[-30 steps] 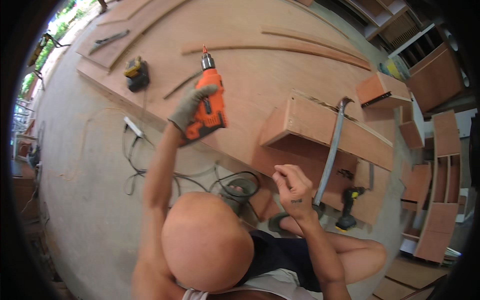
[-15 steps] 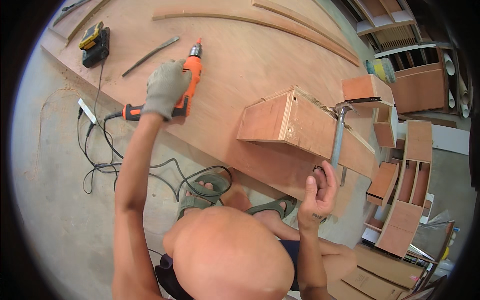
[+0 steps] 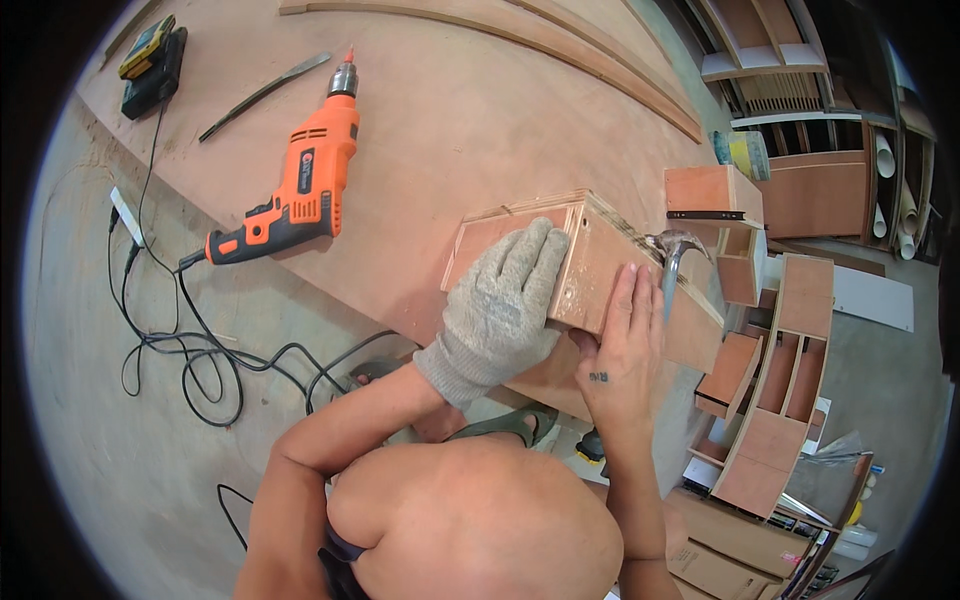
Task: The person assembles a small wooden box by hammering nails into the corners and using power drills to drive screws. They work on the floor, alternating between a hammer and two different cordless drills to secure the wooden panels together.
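Note:
A small plywood box (image 3: 600, 260) with raw layered edges rests on the large plywood sheet. My left hand (image 3: 505, 305), in a grey knitted glove, grips its left side, fingers laid along the panel and reaching the corner. Bare, my right hand (image 3: 625, 340) holds the near edge of the same box, fingers on the upper face and thumb at the lower edge. Just beyond those fingers is a claw hammer (image 3: 678, 245), its handle partly hidden. An orange and black corded drill (image 3: 315, 180) lies on the sheet to the left, out of both hands.
A thin dark metal bar (image 3: 265, 95) and a yellow-black battery on a charger (image 3: 155, 70) lie at the far left. Long wooden strips (image 3: 560, 45) cross the back. Black cables (image 3: 215, 350) loop on the floor. More wooden boxes (image 3: 705, 190) and cabinet frames (image 3: 790, 370) stand right.
My left hand has left the drill and moved right onto the plywood box. My right hand has moved up from beside the hammer handle and taken hold of the box.

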`<state>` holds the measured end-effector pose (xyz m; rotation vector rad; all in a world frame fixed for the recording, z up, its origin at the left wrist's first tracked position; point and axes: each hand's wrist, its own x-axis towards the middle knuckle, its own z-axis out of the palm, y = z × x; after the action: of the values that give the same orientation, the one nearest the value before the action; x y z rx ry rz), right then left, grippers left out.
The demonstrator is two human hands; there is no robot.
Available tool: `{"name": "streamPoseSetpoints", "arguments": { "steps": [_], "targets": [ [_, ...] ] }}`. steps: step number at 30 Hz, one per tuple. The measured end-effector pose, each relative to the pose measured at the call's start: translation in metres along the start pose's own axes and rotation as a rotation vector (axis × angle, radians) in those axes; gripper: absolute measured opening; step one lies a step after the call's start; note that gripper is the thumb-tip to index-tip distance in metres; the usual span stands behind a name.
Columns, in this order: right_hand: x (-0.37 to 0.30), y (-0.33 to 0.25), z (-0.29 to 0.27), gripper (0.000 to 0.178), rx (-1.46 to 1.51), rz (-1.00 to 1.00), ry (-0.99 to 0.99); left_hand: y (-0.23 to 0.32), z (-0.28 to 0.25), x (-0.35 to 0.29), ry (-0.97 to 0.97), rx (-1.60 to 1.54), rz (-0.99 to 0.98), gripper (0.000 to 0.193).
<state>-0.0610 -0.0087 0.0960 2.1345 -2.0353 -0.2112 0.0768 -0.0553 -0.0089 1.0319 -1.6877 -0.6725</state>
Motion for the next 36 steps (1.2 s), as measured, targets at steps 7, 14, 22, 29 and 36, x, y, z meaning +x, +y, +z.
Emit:
{"name": "streamPoseSetpoints", "arguments": {
  "steps": [7,14,22,29,36],
  "targets": [
    [0.008,0.003,-0.009,0.078,-0.104,-0.081,-0.043,-0.008,-0.002,0.005,-0.025,-0.013,0.081,0.084],
    [0.003,0.020,0.002,0.073,-0.089,-0.138,0.042,-0.016,0.001,0.004,-0.024,-0.045,0.140,0.087],
    [0.003,0.024,0.007,0.071,-0.134,-0.169,0.093,-0.020,0.005,0.004,0.025,-0.038,0.100,0.081],
    [0.008,0.025,-0.009,0.084,0.094,-0.095,-0.117,-0.025,0.006,0.006,0.092,-0.026,0.142,0.078],
    [0.058,0.009,-0.072,0.072,0.243,-0.621,-0.223,-0.022,0.010,0.007,0.141,-0.162,0.080,0.072]
  ]
}}
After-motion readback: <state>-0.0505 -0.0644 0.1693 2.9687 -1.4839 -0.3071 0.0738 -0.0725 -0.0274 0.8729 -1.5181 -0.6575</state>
